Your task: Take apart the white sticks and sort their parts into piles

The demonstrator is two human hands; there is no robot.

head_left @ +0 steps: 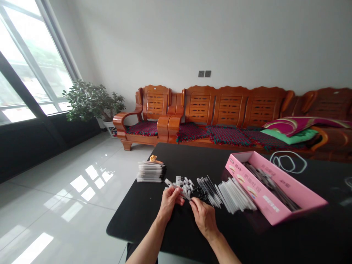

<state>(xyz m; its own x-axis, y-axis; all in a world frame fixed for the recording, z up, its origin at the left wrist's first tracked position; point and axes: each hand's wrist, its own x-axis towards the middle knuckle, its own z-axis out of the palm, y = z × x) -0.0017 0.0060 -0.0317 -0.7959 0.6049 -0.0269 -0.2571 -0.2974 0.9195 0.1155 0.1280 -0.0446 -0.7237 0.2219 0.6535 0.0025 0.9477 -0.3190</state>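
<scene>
My left hand [169, 201] is closed around a thin white pen barrel [176, 187] that sticks out up and to the left. My right hand [202, 214] pinches the barrel's other end, fingers together, over a black table [154, 216]. Just beyond my hands lie a small heap of white caps [184, 182], some small black parts [198, 192], a fan of black refills [209, 189] and a row of white barrels [236, 196]. A neat stack of finished pens [150, 171] sits at the table's left edge.
A pink cardboard box [277, 190] holding dark pens lies to the right, with loops of white band [287, 161] behind it. Wooden sofas [228, 113] with red cushions line the wall. A potted plant [90, 101] stands by the window, beside a glossy white floor.
</scene>
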